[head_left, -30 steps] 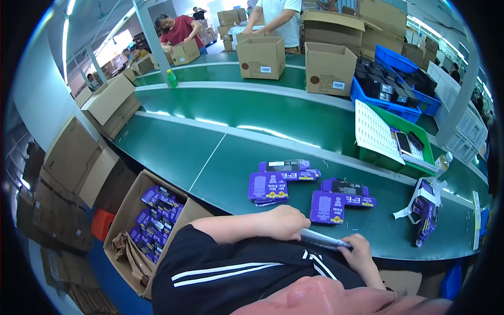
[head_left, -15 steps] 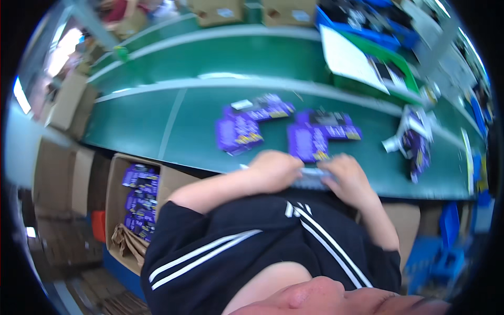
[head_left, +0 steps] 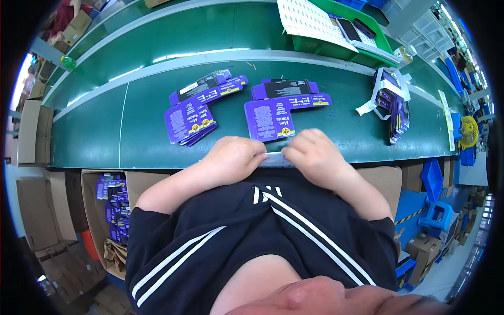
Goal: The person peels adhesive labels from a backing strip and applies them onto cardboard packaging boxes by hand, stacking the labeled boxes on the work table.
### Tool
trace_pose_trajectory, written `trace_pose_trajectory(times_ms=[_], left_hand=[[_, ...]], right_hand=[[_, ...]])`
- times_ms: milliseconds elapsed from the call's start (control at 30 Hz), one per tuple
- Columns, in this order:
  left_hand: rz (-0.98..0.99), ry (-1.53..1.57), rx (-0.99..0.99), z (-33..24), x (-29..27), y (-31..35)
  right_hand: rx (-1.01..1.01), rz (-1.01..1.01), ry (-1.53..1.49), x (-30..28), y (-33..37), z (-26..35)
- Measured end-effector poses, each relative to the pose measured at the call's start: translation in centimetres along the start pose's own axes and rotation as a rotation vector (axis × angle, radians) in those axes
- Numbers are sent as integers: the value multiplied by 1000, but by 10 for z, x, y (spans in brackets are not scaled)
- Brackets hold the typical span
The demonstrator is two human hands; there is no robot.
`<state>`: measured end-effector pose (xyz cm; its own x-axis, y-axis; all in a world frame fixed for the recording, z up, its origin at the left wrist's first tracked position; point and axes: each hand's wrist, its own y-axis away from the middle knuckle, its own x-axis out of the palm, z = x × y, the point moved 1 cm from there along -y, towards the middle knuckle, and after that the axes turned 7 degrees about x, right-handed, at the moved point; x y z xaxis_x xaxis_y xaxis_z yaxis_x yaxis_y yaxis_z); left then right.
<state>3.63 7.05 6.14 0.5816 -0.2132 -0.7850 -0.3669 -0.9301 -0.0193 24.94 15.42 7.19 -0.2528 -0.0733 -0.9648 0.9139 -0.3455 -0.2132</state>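
At the table's front edge, my left hand [head_left: 234, 156] and my right hand [head_left: 316, 155] pinch the two ends of a whitish, light-card box piece [head_left: 276, 159]. Its lower part is hidden against my body, so its full shape cannot be told. Just beyond my hands lies a flat purple carton blank [head_left: 266, 119] with a black panel and yellow marks. To its left is a small fanned stack of similar purple blanks [head_left: 190, 122]. Over on the right, another bundle of purple blanks [head_left: 395, 107] has loose white strips around it.
A green bin [head_left: 315, 46] holding a phone and a white perforated sheet stands at the back right. At left, below table level, an open cardboard box [head_left: 93, 202] contains purple cartons and brown paper. A blue plastic stool-like object [head_left: 437, 214] is at the right.
The view has shifted, so the table things sit further left and higher, and the picture is sharper. Both hands still grip the whitish piece at the table edge.
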Motion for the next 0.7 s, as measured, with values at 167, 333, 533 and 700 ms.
trace_pose_trajectory(times_ms=[167,333,533,700], left_hand=[[21,5,-18,2,1,-2],[54,47,-63,11,2,-6],[111,62,-4,15,-20,-19],[-304,158,-83,55,-48,-72]], right_hand=[[-162,-158,176,15,5,1],[-349,-128,249,4,10,6],[-288,-104,-259,-34,9,-2],[341,-301,-753,-46,-16,-58]])
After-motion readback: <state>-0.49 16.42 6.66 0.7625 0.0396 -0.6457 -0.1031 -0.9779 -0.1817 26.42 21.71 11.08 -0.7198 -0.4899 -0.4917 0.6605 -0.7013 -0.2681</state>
